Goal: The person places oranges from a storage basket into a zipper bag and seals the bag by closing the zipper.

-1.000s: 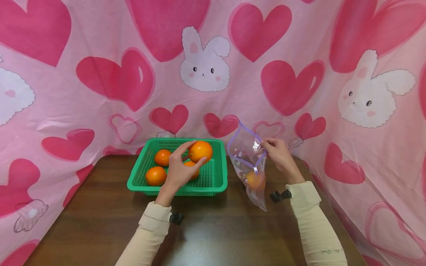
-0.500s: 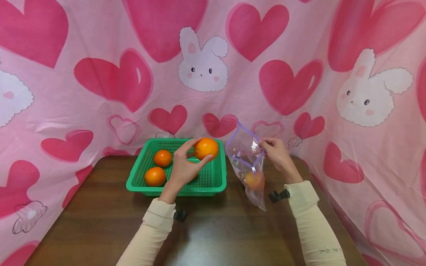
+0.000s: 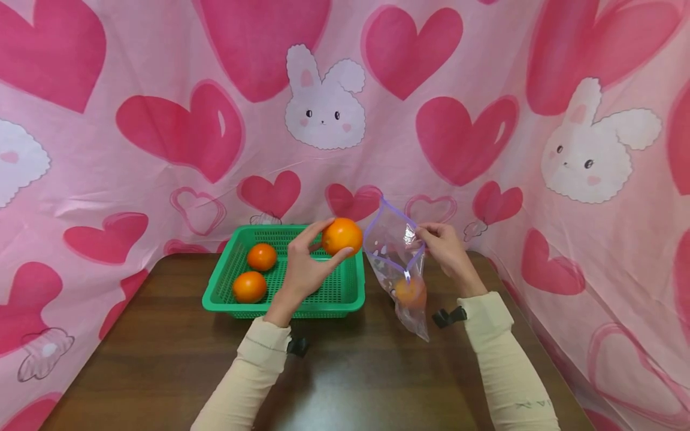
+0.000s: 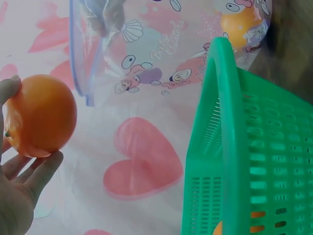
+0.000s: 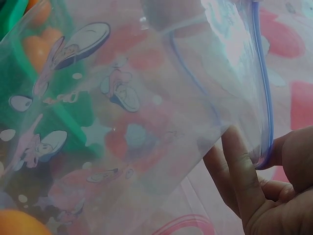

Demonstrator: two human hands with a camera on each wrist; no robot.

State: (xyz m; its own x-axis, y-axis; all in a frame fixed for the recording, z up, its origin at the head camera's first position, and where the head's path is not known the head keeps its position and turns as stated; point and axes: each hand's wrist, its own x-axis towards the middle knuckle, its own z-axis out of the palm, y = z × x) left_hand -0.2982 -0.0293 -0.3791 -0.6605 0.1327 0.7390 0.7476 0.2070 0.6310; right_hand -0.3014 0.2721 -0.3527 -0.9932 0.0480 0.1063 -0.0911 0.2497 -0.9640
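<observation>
My left hand point(image 3: 304, 269) holds an orange point(image 3: 342, 237) between thumb and fingers, above the right part of the green basket point(image 3: 210, 293). In the left wrist view the held orange point(image 4: 44, 116) is apart from the bag's zip edge. My right hand point(image 3: 444, 248) pinches the mouth of a clear zip bag point(image 3: 385, 263) with a purple seal, its opening spread wide. Printed cartoon figures show on the bag point(image 5: 122, 93) in the right wrist view. One orange point(image 3: 408, 292) sits low inside the bag. Two more oranges, one at the front point(image 3: 250, 287), lie in the basket's left side.
The basket stands on a brown wooden table point(image 3: 356, 371), left of the bag. A pink cloth point(image 3: 215, 143) with hearts and rabbits hangs behind and at both sides. Black straps point(image 3: 450, 317) are at the wrists.
My left hand has carried the orange right and slightly up, toward the bag. It now covers the basket orange that showed beneath it. My right hand keeps its hold on the bag.
</observation>
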